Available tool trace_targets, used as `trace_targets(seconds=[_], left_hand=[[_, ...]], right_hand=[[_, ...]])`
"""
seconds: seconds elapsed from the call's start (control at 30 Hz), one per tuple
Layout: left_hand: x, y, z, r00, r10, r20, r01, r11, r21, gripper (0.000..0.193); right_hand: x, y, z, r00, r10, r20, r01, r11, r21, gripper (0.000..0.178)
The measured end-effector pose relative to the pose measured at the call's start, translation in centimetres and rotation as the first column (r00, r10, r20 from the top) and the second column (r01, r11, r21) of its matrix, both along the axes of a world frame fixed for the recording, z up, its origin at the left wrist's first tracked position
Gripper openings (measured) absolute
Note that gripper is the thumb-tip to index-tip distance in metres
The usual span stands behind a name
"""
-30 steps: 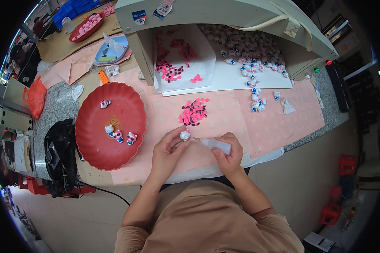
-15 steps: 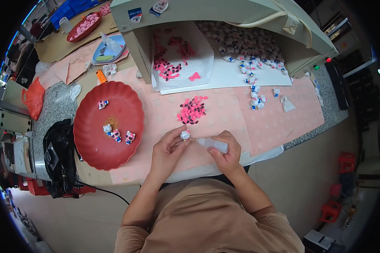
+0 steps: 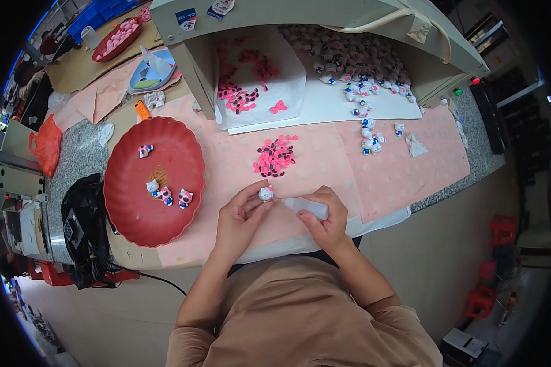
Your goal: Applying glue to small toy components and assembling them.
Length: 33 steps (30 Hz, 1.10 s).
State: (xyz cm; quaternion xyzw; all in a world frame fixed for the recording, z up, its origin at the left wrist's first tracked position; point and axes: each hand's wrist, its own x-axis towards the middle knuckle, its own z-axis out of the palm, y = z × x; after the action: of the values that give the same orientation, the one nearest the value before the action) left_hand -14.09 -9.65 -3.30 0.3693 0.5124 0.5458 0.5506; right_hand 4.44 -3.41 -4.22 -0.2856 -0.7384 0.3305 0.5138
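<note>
Between the fingertips of my left hand [image 3: 242,214] is a small white cat-like figurine [image 3: 266,194] with a touch of pink. My right hand [image 3: 329,220] grips a translucent squeeze bottle [image 3: 309,208], its thin nozzle pointing left at the figurine. Whether the tip touches it, I cannot tell. Just beyond my hands lies a heap of small pink and black oval pieces [image 3: 275,156] on the pink table cover. To the left sits a red scalloped tray [image 3: 125,208], where several figurines [image 3: 165,196] in white, pink and blue rest.
Under a pale green hood [image 3: 324,12], a white sheet [image 3: 288,92] bears more pink pieces, and many white and blue figurines [image 3: 361,92] are massed to its right. A crumpled tissue [image 3: 416,145] lies at right. Far left are a blue dish [image 3: 150,76] and a black bag [image 3: 86,226].
The whole view has shifted slightly, so the table things appear a little further left and up. Both hands keep their hold on the figurine and the bottle, almost unmoved.
</note>
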Motion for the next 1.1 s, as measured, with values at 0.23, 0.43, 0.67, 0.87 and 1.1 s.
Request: trace_targets(seconds=[0.23,0.43,0.67,0.87,1.1], left_hand=[[-0.34,0.23,-0.10,0.997,0.038,0.069,-0.039,0.999,0.012,0.039],[-0.47,0.25,-0.04,0.994,0.042,0.097,-0.045,0.999,0.026,0.036],[-0.39,0.28,-0.07,0.994,0.033,0.106,-0.034,0.999,0.009,0.036],[-0.48,0.34,0.15,0.992,0.013,0.126,-0.014,1.000,0.007,0.035],[-0.58,0.23,-0.20,0.991,0.040,0.131,-0.042,0.999,0.013,0.035]], right_hand=[[0.33,0.02,-0.38,0.998,-0.021,-0.065,0.018,0.999,-0.043,0.030],[0.25,-0.05,-0.30,0.997,-0.032,-0.065,0.030,0.999,-0.043,0.027],[0.17,-0.08,-0.27,0.998,-0.041,-0.048,0.038,0.997,-0.060,0.027],[0.17,-0.10,-0.09,0.998,-0.052,-0.041,0.049,0.996,-0.074,0.026],[0.16,-0.31,0.44,0.997,-0.081,-0.011,0.078,0.987,-0.143,0.022]])
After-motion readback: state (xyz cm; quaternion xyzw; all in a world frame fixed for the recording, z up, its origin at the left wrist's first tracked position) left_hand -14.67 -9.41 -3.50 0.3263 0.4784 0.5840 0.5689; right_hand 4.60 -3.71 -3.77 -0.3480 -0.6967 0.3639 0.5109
